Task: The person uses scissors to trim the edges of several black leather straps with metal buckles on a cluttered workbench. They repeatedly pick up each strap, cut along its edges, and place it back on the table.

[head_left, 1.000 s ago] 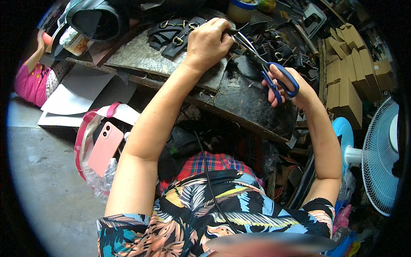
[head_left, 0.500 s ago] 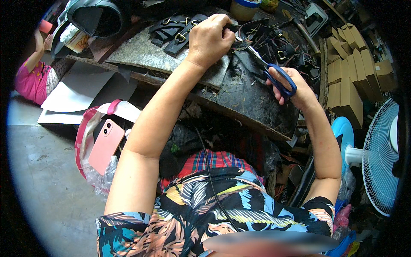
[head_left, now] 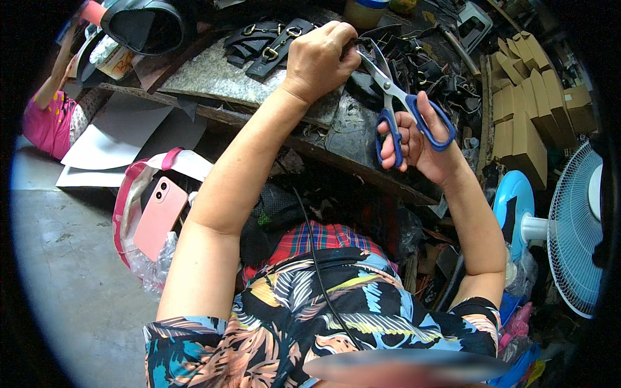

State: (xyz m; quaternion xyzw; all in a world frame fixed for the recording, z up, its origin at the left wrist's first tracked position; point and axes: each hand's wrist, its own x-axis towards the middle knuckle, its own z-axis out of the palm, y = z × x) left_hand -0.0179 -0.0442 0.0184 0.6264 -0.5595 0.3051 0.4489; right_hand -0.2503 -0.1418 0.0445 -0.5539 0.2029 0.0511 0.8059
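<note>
My right hand holds a pair of scissors with dark blue handles, its thumb and fingers through the loops. The blades stand apart and point up and left, their tips close to the fingers of my left hand. That hand is closed in a pinch over the worktable; dark material shows at its fingertips, but its kind is mostly hidden. Left of it lie black sandal straps with gold-coloured buckles. A tangle of black straps is heaped behind the scissors.
The worktable has a worn grey top. At the right stand several brown cardboard boxes and a blue-and-white fan. A pink phone sits in a bag at the left. Another person's pink shirt shows at the far left.
The scissors have opened wide, and my right hand has turned and moved slightly left and down. My left hand stays closed in nearly the same place.
</note>
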